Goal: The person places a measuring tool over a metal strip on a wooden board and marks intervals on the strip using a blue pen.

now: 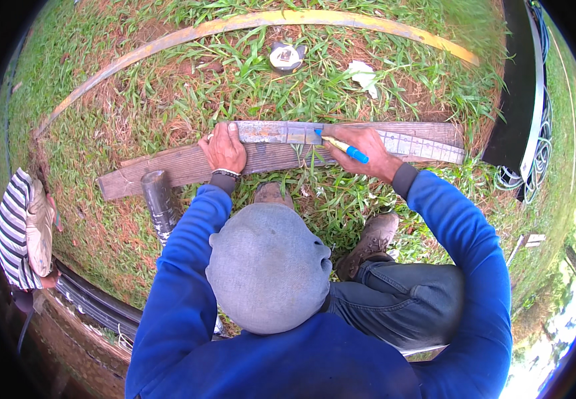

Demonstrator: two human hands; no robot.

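Observation:
A flat grey metal strip, crossed by several dark lines, lies on weathered ribbed wooden boards. My left hand is closed at the strip's left end, its thumb on top and some fingers hidden. My right hand grips a yellow marker with a blue tip and blue rear end. The marker's tip is at one of the cross lines, and it cannot be told whether it touches the metal. Past this hand, more of the lined strip runs right.
Beyond lie a long yellow bar, a tape measure and a white scrap on grass. A dark cylinder is beside my left forearm. Coiled cables lie right, by a black panel. Another person bends at far left.

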